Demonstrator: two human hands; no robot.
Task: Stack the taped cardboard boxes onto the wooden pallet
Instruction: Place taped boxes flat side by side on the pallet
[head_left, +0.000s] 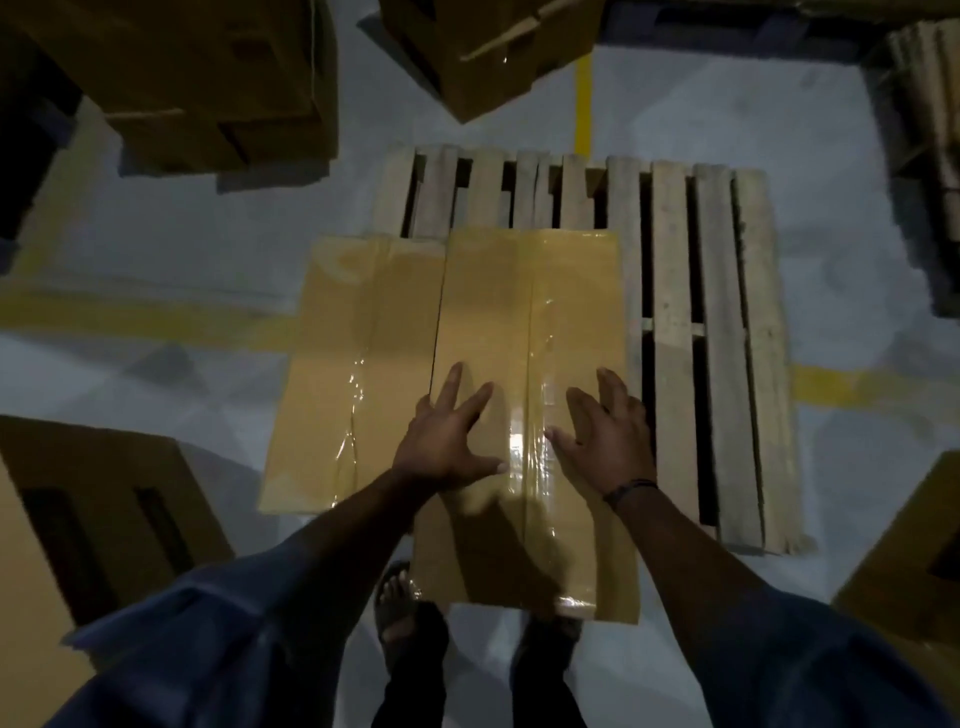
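A wooden pallet (722, 332) lies on the grey floor ahead of me. Two taped cardboard boxes stand side by side on its left part. The left box (358, 353) hangs over the pallet's left edge. The right box (530, 312) has clear tape down its middle, and its near end juts toward my feet. My left hand (447, 441) lies flat on the right box top with fingers spread. My right hand (605, 441) lies flat beside it, just right of the tape strip, fingers straight.
Brown cartons are piled at the top left (208, 78) and top centre (483, 52). Another carton (98, 514) stands at my lower left and one (914, 566) at the lower right. Yellow floor lines (583, 104) cross the grey floor. My feet are just below the box.
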